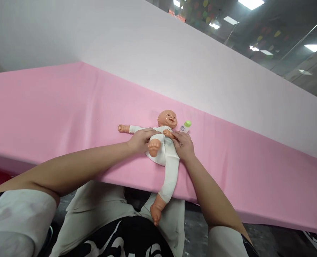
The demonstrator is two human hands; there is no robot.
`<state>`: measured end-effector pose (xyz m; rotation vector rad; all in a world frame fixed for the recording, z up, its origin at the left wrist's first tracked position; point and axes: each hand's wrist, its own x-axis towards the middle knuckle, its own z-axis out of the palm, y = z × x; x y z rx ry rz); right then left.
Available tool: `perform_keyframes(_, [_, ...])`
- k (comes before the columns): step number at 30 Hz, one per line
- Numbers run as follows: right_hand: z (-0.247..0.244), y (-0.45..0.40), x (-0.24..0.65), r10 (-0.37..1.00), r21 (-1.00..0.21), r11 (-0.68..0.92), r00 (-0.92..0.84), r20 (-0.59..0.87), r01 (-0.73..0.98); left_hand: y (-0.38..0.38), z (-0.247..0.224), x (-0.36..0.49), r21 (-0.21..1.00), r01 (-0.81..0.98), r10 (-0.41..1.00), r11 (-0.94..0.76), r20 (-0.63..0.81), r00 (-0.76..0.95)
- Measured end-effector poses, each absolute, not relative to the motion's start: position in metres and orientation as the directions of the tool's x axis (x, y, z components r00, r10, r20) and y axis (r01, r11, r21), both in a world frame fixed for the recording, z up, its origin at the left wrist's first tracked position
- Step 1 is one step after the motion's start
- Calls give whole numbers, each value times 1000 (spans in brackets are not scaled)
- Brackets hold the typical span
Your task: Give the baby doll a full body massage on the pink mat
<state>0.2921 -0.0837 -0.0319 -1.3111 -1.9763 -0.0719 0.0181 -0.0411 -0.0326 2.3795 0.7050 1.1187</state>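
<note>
A baby doll [170, 153] with a bare head and a white cloth body lies face up on a pink-covered table. My left hand [141, 140] is closed round its raised, bent leg, with the fingertips partly hidden behind the leg. At the doll's chest, my right hand [184, 144] has its fingers closed on the doll's small hand and forearm. The doll's other arm stretches out to the left, and its other leg hangs over the table's front edge. Just beyond my right hand lies a small bottle [185, 126] with a green cap, tilted.
The pink cover [228, 171] drapes over the table's near edge, close to my lap. A pale wall [201, 75] rises along the far side. Above it, glass shows ceiling lights and coloured shapes.
</note>
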Motion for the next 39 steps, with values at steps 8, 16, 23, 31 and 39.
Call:
perform_keyframes(8, [-36,-86,324,765,-733,259,330,553,629,-59,-30,14,500,227,533,-836,641,552])
perform_keyframes(16, [-54,-70,406,746,-862,-51,592,304,505,-93,-21,7,288,-130,82,-949,622,779])
perform_keyframes(23, [-42,-76,369,784,-895,79,528,327,438,-76,-21,4,459,27,360,-888,658,662])
perform_keyframes(31, [-30,-92,301,788,-507,353,42,614,786,-42,-19,7,629,257,634,-733,497,593])
perform_keyframes(39, [-32,-91,303,823,-497,386,-47,565,777,-49,-21,9,414,140,402,-900,660,634])
